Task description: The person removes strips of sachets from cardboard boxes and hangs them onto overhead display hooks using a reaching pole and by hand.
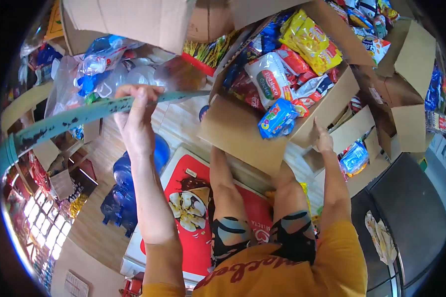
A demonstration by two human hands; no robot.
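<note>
My left hand [135, 111] is closed around a green, worn-painted pole [74, 119] that crosses the left side of the view. On the right, my right hand [324, 138] grips the side of an open cardboard box [248, 131], whose near flap hangs above my legs. Packed snacks fill this box: yellow packs [309, 42] at the top, a white Rebisco cracker pack [268, 79] in the middle and a small blue pack [277, 119] by the near edge. The right fingertips are partly hard to make out against the cardboard.
Beneath my legs is a red freezer lid [183, 168] with ice cream pictures. Blue water jugs [124, 178] stand on the floor at left. More open boxes [411, 64] with snacks are at right, above a dark refrigerator [411, 198]. Another carton [129, 22] overhangs at top.
</note>
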